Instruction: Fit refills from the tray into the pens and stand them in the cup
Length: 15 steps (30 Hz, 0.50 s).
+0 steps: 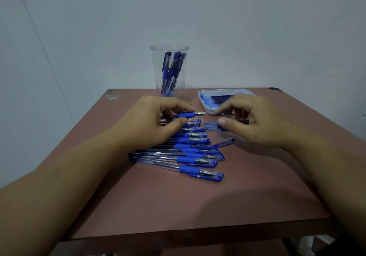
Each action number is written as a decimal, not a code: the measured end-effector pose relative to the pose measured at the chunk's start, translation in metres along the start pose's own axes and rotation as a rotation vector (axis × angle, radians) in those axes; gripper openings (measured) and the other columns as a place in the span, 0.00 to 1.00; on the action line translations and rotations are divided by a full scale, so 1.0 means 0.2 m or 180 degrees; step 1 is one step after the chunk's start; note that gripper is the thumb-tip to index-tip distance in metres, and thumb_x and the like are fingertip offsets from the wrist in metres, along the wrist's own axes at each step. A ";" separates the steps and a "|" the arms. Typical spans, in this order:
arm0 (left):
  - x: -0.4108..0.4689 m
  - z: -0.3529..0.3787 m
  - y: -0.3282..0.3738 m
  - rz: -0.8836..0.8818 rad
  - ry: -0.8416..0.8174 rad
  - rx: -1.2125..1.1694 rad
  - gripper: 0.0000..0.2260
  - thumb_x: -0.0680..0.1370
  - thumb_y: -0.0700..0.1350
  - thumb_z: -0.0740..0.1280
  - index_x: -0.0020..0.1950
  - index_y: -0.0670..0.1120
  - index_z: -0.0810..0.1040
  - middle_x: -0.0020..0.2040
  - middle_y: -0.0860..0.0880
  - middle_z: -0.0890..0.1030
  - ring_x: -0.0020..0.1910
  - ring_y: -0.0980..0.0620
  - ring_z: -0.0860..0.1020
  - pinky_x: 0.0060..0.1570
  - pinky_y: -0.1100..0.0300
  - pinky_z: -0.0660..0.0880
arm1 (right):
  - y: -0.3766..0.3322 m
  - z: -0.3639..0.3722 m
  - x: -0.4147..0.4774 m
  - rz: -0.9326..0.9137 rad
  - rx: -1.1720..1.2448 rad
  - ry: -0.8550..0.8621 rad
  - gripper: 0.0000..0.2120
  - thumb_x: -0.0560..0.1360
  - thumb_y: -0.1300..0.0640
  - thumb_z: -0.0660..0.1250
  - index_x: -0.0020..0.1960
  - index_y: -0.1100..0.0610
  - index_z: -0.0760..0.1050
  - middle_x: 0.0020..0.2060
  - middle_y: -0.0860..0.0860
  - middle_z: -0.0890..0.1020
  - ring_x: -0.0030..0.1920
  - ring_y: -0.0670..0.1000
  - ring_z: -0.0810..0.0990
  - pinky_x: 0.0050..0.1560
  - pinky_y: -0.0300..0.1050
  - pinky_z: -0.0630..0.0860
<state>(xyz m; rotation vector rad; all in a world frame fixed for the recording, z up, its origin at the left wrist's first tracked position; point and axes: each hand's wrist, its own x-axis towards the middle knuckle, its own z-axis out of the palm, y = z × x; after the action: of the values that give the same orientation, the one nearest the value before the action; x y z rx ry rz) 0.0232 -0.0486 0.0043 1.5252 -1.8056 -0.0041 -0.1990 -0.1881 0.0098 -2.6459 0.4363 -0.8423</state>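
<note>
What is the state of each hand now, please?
Left hand: pinches a pen at its blue grip.
Right hand: fingers curled, view blurred; cannot tell if it holds anything.

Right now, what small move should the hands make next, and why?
Probably bring the blurred blue piece at the right hand, seemingly a cap, onto the bare tip of the pen the left hand pinches; pens in the cup look capped.
</note>
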 end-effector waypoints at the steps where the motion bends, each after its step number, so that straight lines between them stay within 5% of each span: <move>1: 0.00 0.00 0.00 0.0023 -0.0040 0.0004 0.14 0.76 0.45 0.72 0.56 0.63 0.79 0.46 0.62 0.83 0.44 0.56 0.80 0.43 0.65 0.78 | -0.01 0.02 0.01 -0.0056 0.0000 0.0141 0.10 0.72 0.46 0.67 0.51 0.47 0.81 0.38 0.39 0.79 0.39 0.42 0.76 0.38 0.30 0.68; 11: 0.01 0.02 0.03 0.0166 -0.0010 -0.0052 0.15 0.75 0.47 0.72 0.54 0.67 0.77 0.43 0.64 0.82 0.41 0.60 0.81 0.43 0.68 0.77 | -0.06 0.11 0.04 -0.0325 0.0070 0.0376 0.02 0.75 0.53 0.70 0.47 0.46 0.80 0.38 0.40 0.80 0.39 0.44 0.77 0.38 0.34 0.72; 15: 0.01 0.02 0.03 0.0107 0.0022 -0.0083 0.14 0.75 0.47 0.72 0.55 0.65 0.79 0.44 0.61 0.84 0.41 0.58 0.82 0.41 0.68 0.76 | -0.08 0.11 0.03 -0.0272 0.0310 0.0350 0.14 0.73 0.57 0.74 0.46 0.39 0.74 0.40 0.38 0.79 0.39 0.45 0.76 0.40 0.36 0.74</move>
<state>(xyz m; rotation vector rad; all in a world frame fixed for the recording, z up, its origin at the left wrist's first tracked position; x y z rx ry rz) 0.0160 -0.0506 0.0044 1.4748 -1.8189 -0.0061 -0.1777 -0.1723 0.0026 -2.5528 0.3027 -1.0127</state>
